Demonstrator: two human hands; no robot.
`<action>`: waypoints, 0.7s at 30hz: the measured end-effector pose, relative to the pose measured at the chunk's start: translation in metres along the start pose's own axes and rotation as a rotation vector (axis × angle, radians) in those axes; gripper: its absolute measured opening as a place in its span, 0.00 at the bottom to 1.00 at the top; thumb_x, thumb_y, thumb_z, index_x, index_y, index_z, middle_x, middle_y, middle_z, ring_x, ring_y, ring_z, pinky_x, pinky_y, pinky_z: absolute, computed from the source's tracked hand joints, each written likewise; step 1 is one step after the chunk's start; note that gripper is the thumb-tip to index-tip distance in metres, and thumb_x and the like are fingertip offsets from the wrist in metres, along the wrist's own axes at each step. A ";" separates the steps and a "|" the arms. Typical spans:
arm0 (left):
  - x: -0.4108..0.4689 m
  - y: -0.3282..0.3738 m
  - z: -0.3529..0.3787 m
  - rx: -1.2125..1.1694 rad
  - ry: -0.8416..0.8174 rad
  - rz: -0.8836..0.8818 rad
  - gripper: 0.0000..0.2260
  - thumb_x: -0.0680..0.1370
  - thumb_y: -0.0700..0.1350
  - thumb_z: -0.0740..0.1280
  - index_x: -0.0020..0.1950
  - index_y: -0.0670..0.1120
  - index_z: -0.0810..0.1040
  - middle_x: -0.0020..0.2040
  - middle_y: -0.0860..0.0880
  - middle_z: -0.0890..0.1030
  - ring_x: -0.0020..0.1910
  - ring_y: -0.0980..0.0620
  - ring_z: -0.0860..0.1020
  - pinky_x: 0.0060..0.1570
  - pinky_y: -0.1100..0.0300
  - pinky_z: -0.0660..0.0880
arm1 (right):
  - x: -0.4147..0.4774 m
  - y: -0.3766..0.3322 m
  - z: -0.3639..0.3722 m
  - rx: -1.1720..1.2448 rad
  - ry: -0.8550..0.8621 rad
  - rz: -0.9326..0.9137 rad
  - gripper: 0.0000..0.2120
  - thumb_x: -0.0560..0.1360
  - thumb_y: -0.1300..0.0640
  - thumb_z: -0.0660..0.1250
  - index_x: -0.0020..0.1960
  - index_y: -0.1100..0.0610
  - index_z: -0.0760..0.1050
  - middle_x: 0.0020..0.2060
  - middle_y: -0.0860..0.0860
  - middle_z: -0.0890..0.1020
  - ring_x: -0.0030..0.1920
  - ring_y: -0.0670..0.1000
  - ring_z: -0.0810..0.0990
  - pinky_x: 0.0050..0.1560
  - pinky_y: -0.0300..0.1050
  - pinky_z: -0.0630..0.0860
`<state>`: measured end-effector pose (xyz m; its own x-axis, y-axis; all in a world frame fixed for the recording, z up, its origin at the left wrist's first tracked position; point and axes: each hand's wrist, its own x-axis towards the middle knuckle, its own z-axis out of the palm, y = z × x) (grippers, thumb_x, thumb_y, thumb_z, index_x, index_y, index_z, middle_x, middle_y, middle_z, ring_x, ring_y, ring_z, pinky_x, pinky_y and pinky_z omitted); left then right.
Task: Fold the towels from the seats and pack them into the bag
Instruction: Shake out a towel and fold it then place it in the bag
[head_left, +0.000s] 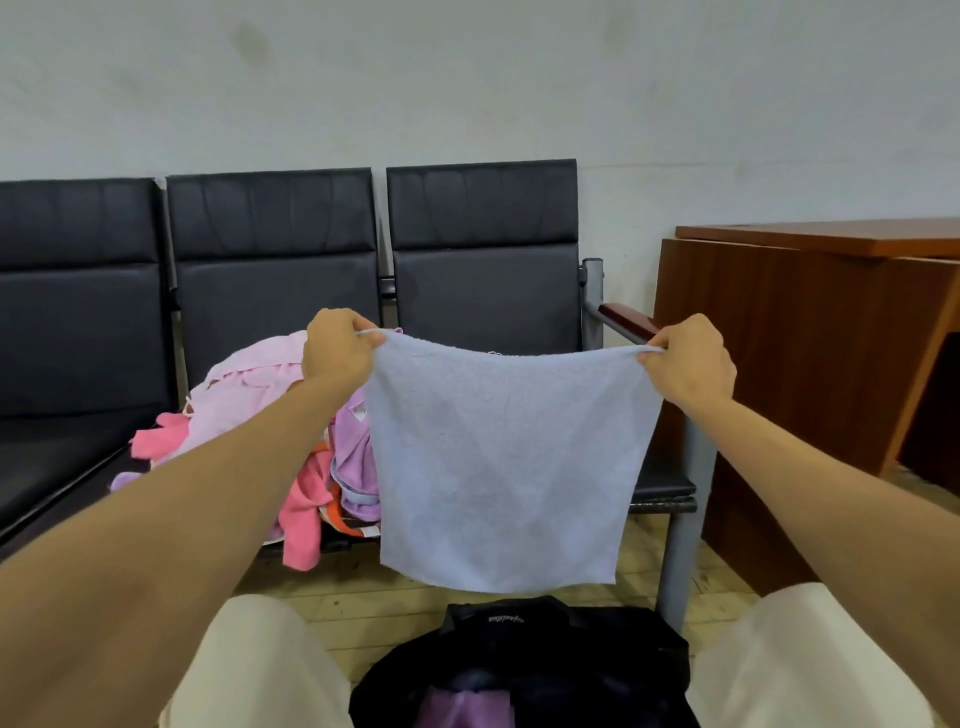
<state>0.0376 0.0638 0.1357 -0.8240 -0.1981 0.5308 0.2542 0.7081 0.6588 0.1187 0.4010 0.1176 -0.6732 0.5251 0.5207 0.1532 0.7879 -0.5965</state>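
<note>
A pale blue towel (506, 457) hangs spread out flat in front of the right-hand seat. My left hand (337, 345) pinches its top left corner and my right hand (691, 364) pinches its top right corner. Behind my left arm a heap of pink, purple and orange towels (270, 400) lies on the middle seat (275, 306). A black bag (524, 665) sits open on the floor between my knees, with purple cloth (457, 709) showing inside it.
A row of black padded seats (78, 312) stands against the white wall. The seat frame's wooden armrest (626, 317) and grey metal leg (680, 535) are at the right. A brown wooden desk (810, 332) stands further right on the wooden floor.
</note>
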 end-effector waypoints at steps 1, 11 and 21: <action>0.001 0.000 0.001 0.020 -0.008 -0.003 0.04 0.78 0.41 0.68 0.47 0.44 0.82 0.53 0.44 0.80 0.47 0.43 0.78 0.49 0.50 0.77 | 0.001 -0.003 -0.001 0.003 -0.012 0.006 0.10 0.77 0.56 0.69 0.55 0.60 0.80 0.49 0.56 0.81 0.43 0.52 0.80 0.41 0.43 0.75; 0.025 0.004 0.021 -0.029 -0.204 -0.140 0.07 0.82 0.40 0.60 0.58 0.40 0.68 0.46 0.44 0.74 0.27 0.44 0.79 0.28 0.56 0.79 | 0.039 -0.017 0.008 0.212 -0.167 0.086 0.11 0.80 0.62 0.62 0.60 0.63 0.78 0.44 0.57 0.79 0.32 0.57 0.84 0.39 0.47 0.83; 0.085 -0.008 0.093 -0.244 -0.300 -0.243 0.19 0.71 0.41 0.57 0.60 0.36 0.72 0.55 0.38 0.79 0.47 0.39 0.82 0.49 0.47 0.81 | 0.107 -0.006 0.070 0.212 -0.136 0.004 0.10 0.79 0.60 0.64 0.56 0.64 0.79 0.51 0.60 0.81 0.52 0.59 0.81 0.59 0.55 0.78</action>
<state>-0.0817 0.1044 0.1263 -0.9756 -0.1078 0.1913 0.1180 0.4776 0.8706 -0.0049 0.4297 0.1340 -0.7665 0.4684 0.4394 0.0107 0.6934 -0.7204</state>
